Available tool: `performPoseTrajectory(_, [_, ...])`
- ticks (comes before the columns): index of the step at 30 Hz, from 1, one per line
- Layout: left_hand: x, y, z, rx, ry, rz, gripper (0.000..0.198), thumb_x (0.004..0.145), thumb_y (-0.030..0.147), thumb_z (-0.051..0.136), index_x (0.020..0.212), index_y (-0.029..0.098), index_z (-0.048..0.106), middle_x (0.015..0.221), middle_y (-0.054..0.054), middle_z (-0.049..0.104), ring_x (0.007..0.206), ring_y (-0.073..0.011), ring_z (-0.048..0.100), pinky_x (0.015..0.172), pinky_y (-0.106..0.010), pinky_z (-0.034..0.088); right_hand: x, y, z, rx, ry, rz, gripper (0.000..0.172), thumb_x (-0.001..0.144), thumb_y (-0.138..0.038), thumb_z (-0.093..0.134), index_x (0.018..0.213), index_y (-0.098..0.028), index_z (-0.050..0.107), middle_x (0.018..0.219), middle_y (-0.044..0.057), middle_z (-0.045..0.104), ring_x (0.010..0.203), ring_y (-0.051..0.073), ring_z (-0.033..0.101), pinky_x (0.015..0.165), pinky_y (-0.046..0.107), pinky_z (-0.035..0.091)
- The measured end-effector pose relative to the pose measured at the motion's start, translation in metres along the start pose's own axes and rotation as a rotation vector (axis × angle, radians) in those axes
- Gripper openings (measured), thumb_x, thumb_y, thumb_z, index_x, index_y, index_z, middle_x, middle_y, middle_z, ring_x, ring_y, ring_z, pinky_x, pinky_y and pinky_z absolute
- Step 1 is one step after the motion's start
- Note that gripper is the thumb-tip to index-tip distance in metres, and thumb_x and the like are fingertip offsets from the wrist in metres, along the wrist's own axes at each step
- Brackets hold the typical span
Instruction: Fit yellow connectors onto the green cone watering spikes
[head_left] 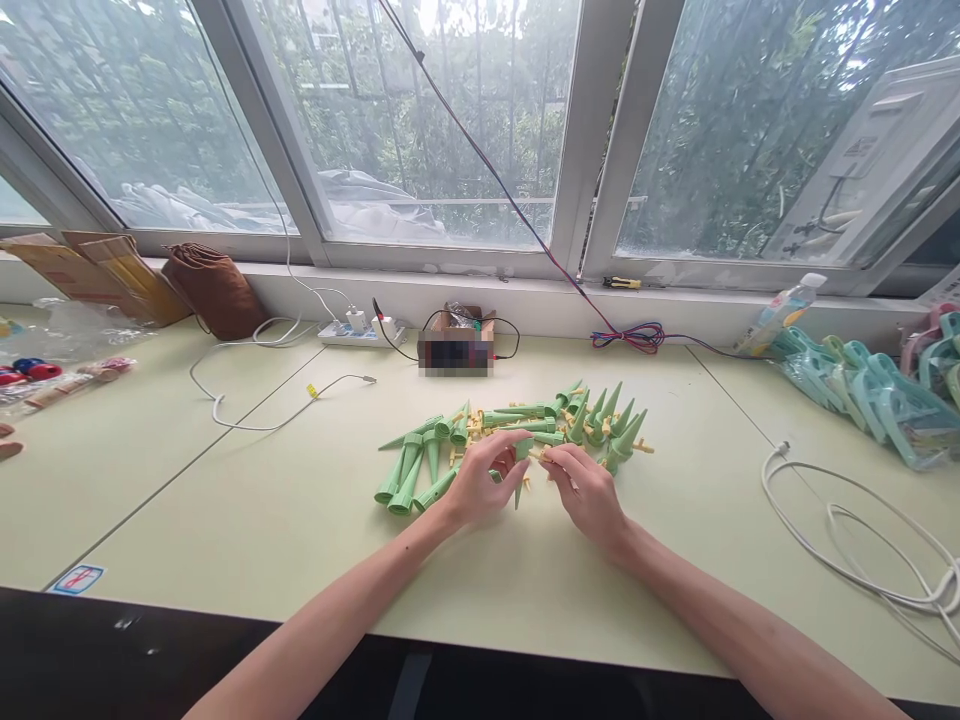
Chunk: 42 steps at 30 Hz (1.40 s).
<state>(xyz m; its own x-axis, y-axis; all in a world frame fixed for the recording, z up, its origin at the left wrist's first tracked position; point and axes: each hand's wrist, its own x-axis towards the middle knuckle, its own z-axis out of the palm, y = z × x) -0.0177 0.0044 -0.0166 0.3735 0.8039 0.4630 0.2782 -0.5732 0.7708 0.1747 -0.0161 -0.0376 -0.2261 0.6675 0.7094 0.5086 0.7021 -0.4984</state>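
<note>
My left hand point(480, 480) is closed around a green plastic plant-watering spike point(523, 450), its cap end pinched between thumb and fingers. Facing it, my right hand point(589, 492) pinches a small yellow valve point(538, 455) close to the green part; I cannot tell whether the two are joined. Behind and beside my hands lies a loose pile of green spikes point(409, 480), some with yellow valves sticking out. On the right, several spikes point(600, 415) point upward, and a yellow valve point(643, 446) juts from one.
A power strip point(360, 335) and a small box point(469, 318) stand by the window. A bundled red-blue cable point(630, 338) lies behind the pile. White cables point(847, 495) coil at right, near bagged teal plastic clips point(862, 390). A brown pouch point(214, 290) sits at back left.
</note>
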Motion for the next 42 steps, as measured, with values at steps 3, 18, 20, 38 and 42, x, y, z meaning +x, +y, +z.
performPoseTrajectory(3, [-0.0006,-0.0003,0.0004,-0.021,-0.011,0.009,0.031,0.091,0.025,0.058,0.121,0.017,0.060,0.093,-0.006,0.063,0.065,-0.0095,0.057,0.060,-0.022,0.056,-0.0002,-0.0010,-0.0005,0.038,0.012,0.016,0.017,0.101,-0.018,0.044,0.100,-0.021,0.061,0.087,0.004,0.063,0.069,0.014,0.061,0.062,0.026,0.051])
performPoseTrajectory(18, [-0.0024,0.0001,0.0031,0.062,-0.015,0.096,0.029,0.092,0.021,0.056,0.121,0.017,0.060,0.093,-0.007,0.063,0.065,-0.0095,0.054,0.057,-0.021,0.052,-0.0018,-0.0023,0.0008,0.050,0.024,0.051,0.012,0.100,-0.021,0.048,0.098,-0.021,0.059,0.077,0.002,0.061,0.062,0.015,0.058,0.059,0.028,0.047])
performPoseTrajectory(20, [-0.0026,0.0005,0.0035,0.064,-0.013,0.094,0.030,0.092,0.020,0.056,0.121,0.017,0.060,0.094,-0.007,0.064,0.065,-0.0094,0.054,0.057,-0.021,0.052,-0.0016,-0.0031,0.0005,0.037,0.027,0.052,0.013,0.100,-0.023,0.047,0.097,-0.020,0.060,0.076,0.002,0.062,0.061,0.015,0.058,0.058,0.027,0.047])
performPoseTrajectory(38, [-0.0039,0.0003,0.0028,0.086,-0.060,0.139,0.032,0.092,0.020,0.056,0.123,0.019,0.059,0.095,-0.007,0.062,0.066,-0.0096,0.055,0.059,-0.021,0.055,-0.0031,-0.0019,0.0017,-0.033,-0.021,0.050,0.025,0.102,-0.022,0.042,0.081,-0.019,0.055,0.068,0.001,0.057,0.056,0.013,0.049,0.055,0.024,0.038])
performPoseTrajectory(42, [-0.0035,0.0017,0.0029,0.082,-0.086,0.137,0.032,0.092,0.020,0.055,0.124,0.020,0.059,0.095,-0.007,0.062,0.068,-0.0101,0.056,0.061,-0.022,0.056,-0.0026,-0.0024,0.0028,-0.030,-0.017,0.067,0.032,0.103,-0.023,0.038,0.074,-0.020,0.051,0.062,-0.001,0.051,0.052,0.012,0.045,0.053,0.024,0.035])
